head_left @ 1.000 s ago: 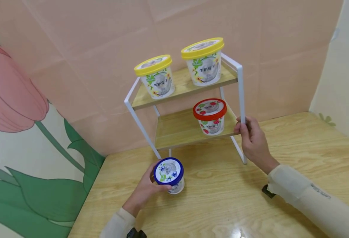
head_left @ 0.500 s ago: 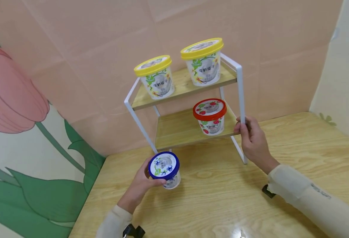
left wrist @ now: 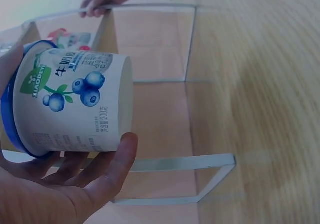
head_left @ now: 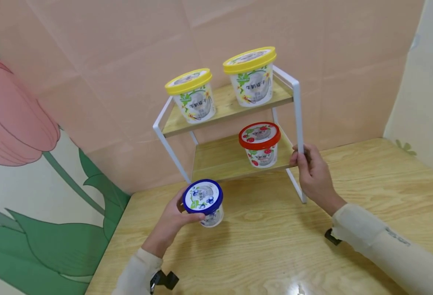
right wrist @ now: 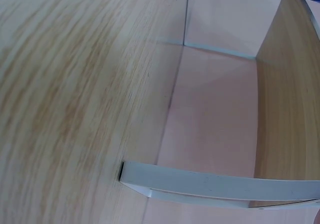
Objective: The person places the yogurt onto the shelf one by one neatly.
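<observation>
My left hand grips a white yogurt cup with a blue lid. In the left wrist view, blueberries are printed on this cup's side, and fingers wrap beneath it. The cup is off the table, in front of the lower left corner of a two-tier shelf. My right hand holds the shelf's right front white post at lower-tier height. A red-lidded cup stands on the right part of the lower tier. Two yellow-lidded cups, one left and one right, stand on the upper tier.
The shelf stands on a wood-grain table, close to a pinkish cloth-covered wall. A panel with a painted tulip rises at the left. At the right is a pale wall. The shelf's white leg reaches the table in the right wrist view.
My left hand has raised the blue-lidded cup and brought it slightly left, closer to the shelf's lower tier. My right hand stays on the post.
</observation>
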Motion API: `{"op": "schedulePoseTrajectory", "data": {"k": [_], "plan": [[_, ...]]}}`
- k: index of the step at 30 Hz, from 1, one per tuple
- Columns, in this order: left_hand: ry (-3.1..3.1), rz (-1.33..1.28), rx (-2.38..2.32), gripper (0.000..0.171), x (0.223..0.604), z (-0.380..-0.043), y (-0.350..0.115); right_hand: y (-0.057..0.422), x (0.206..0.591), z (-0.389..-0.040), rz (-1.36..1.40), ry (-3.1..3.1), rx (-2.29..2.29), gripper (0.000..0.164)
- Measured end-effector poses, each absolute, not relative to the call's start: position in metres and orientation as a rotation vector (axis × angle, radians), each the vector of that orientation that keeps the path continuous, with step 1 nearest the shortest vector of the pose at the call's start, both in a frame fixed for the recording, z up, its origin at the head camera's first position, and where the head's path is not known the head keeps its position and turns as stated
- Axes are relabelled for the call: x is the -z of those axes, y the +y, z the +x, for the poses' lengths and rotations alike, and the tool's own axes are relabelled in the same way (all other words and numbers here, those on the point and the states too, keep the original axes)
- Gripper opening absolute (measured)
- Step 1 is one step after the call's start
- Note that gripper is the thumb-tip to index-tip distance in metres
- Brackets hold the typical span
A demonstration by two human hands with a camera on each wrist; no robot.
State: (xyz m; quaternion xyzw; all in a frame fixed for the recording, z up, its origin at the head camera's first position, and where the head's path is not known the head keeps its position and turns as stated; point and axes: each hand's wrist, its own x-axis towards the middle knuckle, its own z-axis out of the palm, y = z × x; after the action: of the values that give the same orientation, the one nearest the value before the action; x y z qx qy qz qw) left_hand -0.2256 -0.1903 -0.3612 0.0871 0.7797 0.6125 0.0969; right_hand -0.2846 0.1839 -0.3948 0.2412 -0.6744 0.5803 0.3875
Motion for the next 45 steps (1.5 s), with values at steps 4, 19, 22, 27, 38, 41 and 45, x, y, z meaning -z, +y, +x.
{"op": "schedulePoseTrajectory", "data": {"k": [4,19,22,27,38,41,45], "plan": [[2.346,0.237,-1.798,0.089,0.356,-0.225,-0.188,0.184,0.394,-0.284,0.614,-1.713,-1.477,0.020],[2.474,0.202,-1.834,0.086,0.336,-0.217,-0.178,0.184,0.396,-0.285,0.634,-1.713,-1.469,0.020],[2.479,0.236,-1.862,0.085,0.330,-0.217,-0.174,0.185,0.396,-0.285,0.624,-1.715,-1.461,0.021],[2.469,0.245,-1.887,0.087,0.324,-0.217,-0.170,0.185,0.396,-0.284,0.641,-1.704,-1.484,0.020],[2.505,0.291,-1.922,0.090,0.307,-0.227,-0.156,0.187,0.397,-0.284,0.628,-1.700,-1.492,0.020],[2.451,0.297,-1.961,0.096,0.307,-0.233,-0.151,0.187,0.397,-0.285,0.645,-1.688,-1.496,0.020],[2.379,0.293,-2.025,0.095,0.309,-0.238,-0.146,0.186,0.397,-0.286,0.654,-1.687,-1.491,0.020]]}}
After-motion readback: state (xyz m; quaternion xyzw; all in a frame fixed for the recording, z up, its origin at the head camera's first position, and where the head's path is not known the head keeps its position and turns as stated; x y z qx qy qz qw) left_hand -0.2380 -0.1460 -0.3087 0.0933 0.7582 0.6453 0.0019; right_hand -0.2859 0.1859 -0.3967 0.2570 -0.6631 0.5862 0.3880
